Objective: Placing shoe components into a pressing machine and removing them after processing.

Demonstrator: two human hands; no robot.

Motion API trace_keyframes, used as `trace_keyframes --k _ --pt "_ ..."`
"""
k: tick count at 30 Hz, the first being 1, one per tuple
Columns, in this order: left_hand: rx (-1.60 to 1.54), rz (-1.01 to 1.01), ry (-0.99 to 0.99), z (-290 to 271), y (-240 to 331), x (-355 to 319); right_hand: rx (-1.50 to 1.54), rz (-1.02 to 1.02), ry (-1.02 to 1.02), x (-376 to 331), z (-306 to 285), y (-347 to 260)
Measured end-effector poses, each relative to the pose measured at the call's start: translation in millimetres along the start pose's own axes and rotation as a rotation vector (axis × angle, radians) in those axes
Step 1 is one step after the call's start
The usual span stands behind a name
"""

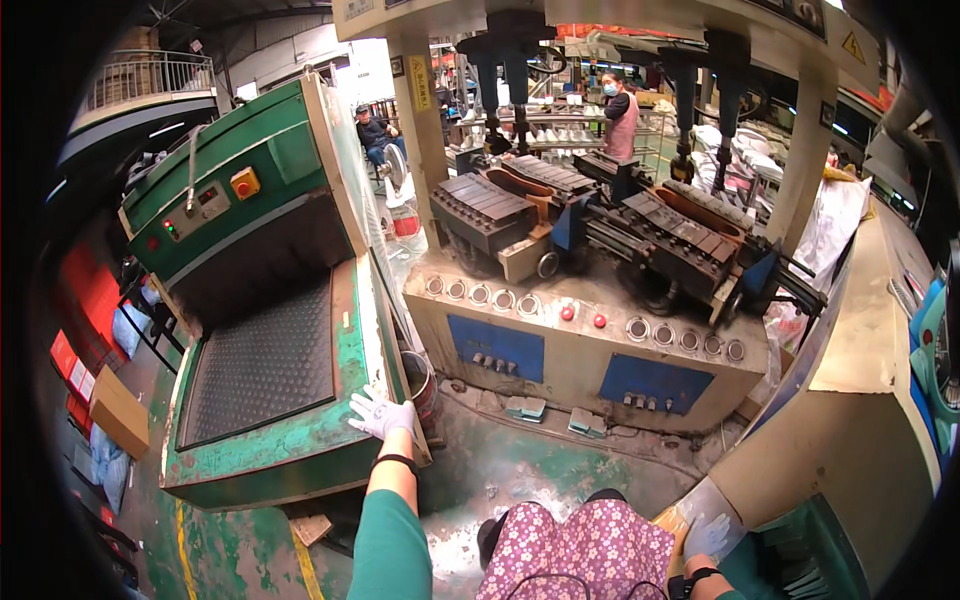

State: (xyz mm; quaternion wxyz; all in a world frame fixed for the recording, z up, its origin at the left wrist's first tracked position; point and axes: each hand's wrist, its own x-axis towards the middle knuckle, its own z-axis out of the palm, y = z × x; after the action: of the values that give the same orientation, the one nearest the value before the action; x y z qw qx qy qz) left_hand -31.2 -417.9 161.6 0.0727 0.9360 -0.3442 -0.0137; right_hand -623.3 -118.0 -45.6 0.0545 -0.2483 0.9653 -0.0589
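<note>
My left hand [383, 412], in a thin white glove, lies with spread fingers on the front right corner of a green machine [262, 438]. A dark studded belt [265, 365] runs into that machine's low opening. At the lower right my right hand [707, 537], also gloved, rests with its fingers out on clear plastic [716, 500] beside a yellowish edge [672, 522]. What lies under the plastic I cannot make out. Neither hand holds anything.
Ahead stands a large pressing machine [590, 350] with gauges, red buttons and two mould stations [490, 215]. Two pedals [587, 423] sit on the floor before it. A beige cabinet [830, 450] is at right. A bucket [420, 380] stands between the machines. Two people are behind.
</note>
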Motion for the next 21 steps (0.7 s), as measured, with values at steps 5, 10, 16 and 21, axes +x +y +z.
trace_keyframes --k 5,10,16,21 --pt "0.033 -0.005 0.009 9.1 3.5 6.7 -0.135 -0.010 0.183 -13.0 23.9 -15.3" --pt "0.046 0.027 -0.039 15.7 -2.8 25.8 -0.126 -0.018 0.109 -13.0 15.9 -16.8" --pt "0.097 0.122 -0.183 0.2 -0.9 54.3 0.053 0.270 0.143 7.2 -1.3 -30.5" --pt "0.070 0.081 -0.086 13.6 -0.1 53.6 -0.188 0.264 0.111 9.0 10.7 -28.5"
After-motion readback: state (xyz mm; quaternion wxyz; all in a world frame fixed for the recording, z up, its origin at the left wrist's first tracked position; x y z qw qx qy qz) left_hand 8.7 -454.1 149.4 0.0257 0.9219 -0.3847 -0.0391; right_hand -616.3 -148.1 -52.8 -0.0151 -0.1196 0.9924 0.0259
